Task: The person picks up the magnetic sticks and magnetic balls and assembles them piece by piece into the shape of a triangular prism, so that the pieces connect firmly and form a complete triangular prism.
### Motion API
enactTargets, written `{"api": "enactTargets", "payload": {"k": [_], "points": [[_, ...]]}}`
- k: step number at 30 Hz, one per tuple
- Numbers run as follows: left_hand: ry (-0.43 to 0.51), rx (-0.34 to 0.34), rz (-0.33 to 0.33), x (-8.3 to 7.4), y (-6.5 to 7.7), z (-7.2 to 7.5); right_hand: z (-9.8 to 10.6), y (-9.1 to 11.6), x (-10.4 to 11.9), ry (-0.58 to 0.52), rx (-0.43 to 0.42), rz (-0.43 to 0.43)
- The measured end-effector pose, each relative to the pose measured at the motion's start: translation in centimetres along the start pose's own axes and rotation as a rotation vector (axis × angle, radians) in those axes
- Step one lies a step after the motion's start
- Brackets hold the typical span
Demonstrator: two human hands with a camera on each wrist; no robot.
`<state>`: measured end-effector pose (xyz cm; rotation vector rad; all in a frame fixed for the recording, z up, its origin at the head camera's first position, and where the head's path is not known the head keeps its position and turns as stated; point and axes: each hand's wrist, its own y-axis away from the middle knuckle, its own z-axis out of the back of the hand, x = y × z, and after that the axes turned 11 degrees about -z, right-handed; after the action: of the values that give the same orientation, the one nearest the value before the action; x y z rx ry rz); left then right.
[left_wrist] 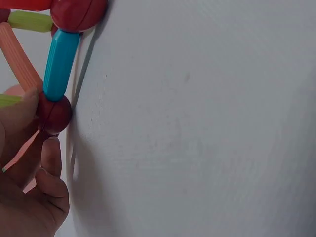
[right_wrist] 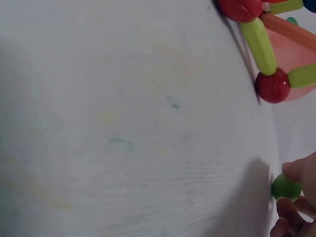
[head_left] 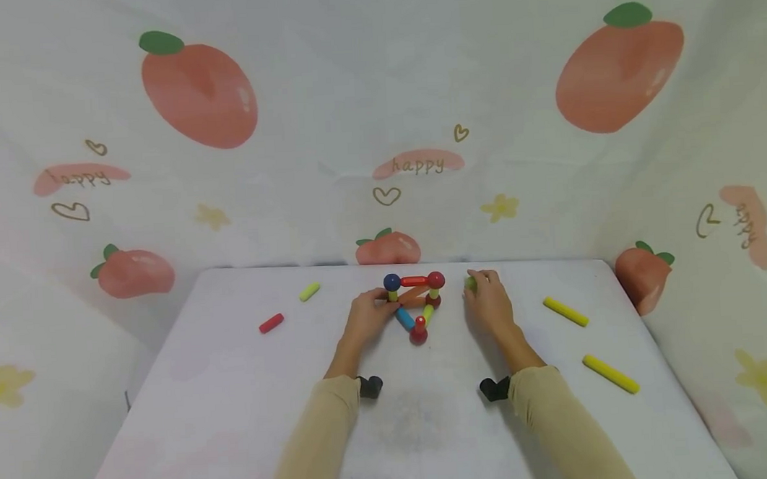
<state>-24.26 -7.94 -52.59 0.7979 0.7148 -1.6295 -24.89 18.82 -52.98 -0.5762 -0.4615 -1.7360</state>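
A frame of coloured rods and balls stands at the table's far middle. Its top has a dark blue ball (head_left: pixel 392 282) and a red ball (head_left: pixel 435 280) joined by a red rod (head_left: pixel 414 281). Lower down, a blue rod (head_left: pixel 405 319) runs to the front red ball (head_left: pixel 418 335), from which a short red rod (head_left: pixel 420 322) rises. My left hand (head_left: pixel 364 316) holds the frame's left corner, thumb and fingers around a dark red ball (left_wrist: pixel 55 114). To the right of the frame, my right hand (head_left: pixel 491 299) pinches a green ball (right_wrist: pixel 285 187) low over the table.
On the left of the white table (head_left: pixel 419 426) lie a short red rod (head_left: pixel 271 323) and a short yellow-green rod (head_left: pixel 309 292). Two long yellow rods (head_left: pixel 566 311) lie on the right. A printed cloth (head_left: pixel 316 199) hangs behind the far edge.
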Motion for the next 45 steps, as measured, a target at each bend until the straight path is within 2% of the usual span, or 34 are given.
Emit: {"api": "enactTargets", "payload": {"k": [5, 10, 13, 15, 19, 24, 30, 34, 40, 43, 45], "points": [[-0.030, -0.013, 0.005, -0.1, -0.2, -0.2, 0.1, 0.2, -0.3, -0.010, 0.011, 0.004], [-0.060, -0.007, 0.016, -0.7, -0.4, -0.1, 0.9, 1.1, 0.3, -0.109, -0.083, 0.040], [-0.070, -0.003, 0.029, -0.9, -0.5, -0.1, 1.8, 2.6, 1.4, -0.223, -0.143, 0.120], [-0.071, 0.002, 0.049, -1.0, -0.5, -0.1, 2.4, 3.8, 2.4, -0.282, -0.153, 0.198], [-0.073, 0.015, 0.078, -1.1, -0.4, -0.1, 2.6, 6.0, 3.9, -0.320, -0.087, 0.357], [-0.069, 0.014, 0.063, -1.1, -0.4, -0.1, 1.8, 7.5, 5.0, -0.301, 0.039, 0.444], [-0.073, 0.016, 0.039, -1.0, -0.6, -0.3, 1.0, 8.0, 5.1, -0.287, 0.091, 0.472], [-0.088, 0.009, 0.036, -1.0, -0.5, 0.0, 0.9, 8.1, 5.2, -0.273, 0.140, 0.454], [-0.087, 0.009, 0.031, -0.9, -0.5, 0.4, 0.7, 8.1, 5.5, -0.259, 0.181, 0.476], [-0.085, 0.024, 0.027, -0.9, -0.5, 0.5, 0.5, 8.2, 5.5, -0.256, 0.193, 0.438], [-0.079, 0.033, 0.032, -0.9, -0.5, 0.5, 0.1, 8.2, 5.3, -0.253, 0.213, 0.372]]}}
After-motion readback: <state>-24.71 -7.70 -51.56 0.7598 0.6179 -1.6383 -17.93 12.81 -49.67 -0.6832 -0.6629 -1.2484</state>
